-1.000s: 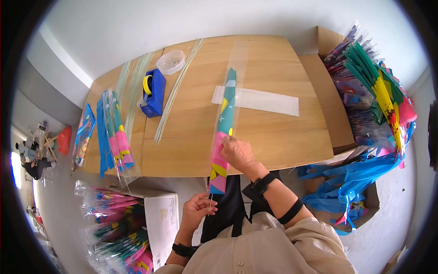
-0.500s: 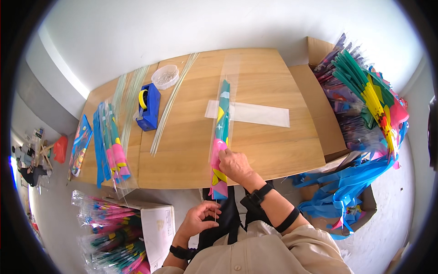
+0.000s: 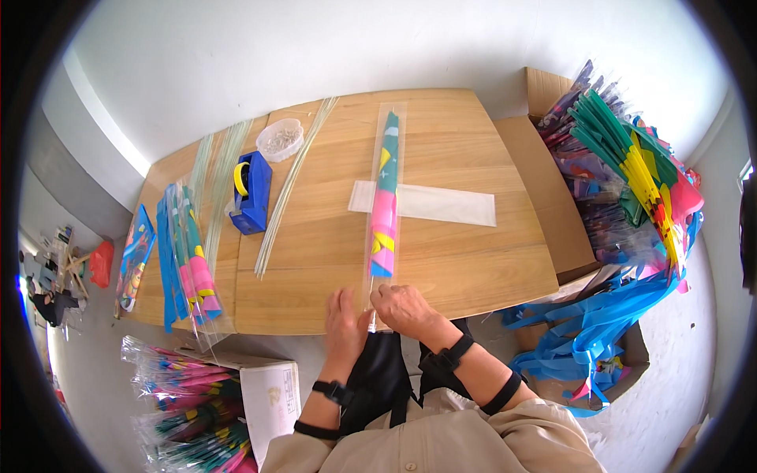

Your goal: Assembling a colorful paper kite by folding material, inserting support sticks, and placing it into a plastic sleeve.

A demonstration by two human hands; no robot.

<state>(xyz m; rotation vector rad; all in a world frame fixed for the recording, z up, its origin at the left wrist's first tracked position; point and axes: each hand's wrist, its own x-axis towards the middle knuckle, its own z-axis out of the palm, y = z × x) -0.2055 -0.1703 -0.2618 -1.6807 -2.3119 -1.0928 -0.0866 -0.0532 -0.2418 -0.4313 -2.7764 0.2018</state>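
A slim folded kite (image 3: pixel 385 205), green, yellow, pink and blue, lies full length inside a clear plastic sleeve (image 3: pixel 400 122) on the table. Both my hands are at the sleeve's lower end, by the near table edge. My right hand (image 3: pixel 406 309) is closed with its fingertips on the plastic. My left hand (image 3: pixel 345 322) is close beside it, its thumb and fingers round the sleeve's tail end. What lies right between the fingertips is partly hidden. Under the sleeve a flat white strip (image 3: pixel 449 206) lies crosswise.
On the table (image 3: pixel 473 268) stand a blue tape dispenser (image 3: pixel 252 193) and a clear tub (image 3: pixel 281 140). Thin pale rods (image 3: pixel 296 185) and bagged kites (image 3: pixel 193 260) lie at left. A carton (image 3: pixel 272 402) of bagged kites is below left; more bundles and blue streamers (image 3: pixel 599 323) fill boxes at right.
The kite has slid up fully into the sleeve, away from me. My left hand rose from below the table edge to the sleeve's end; my right hand moved down from the kite's middle.
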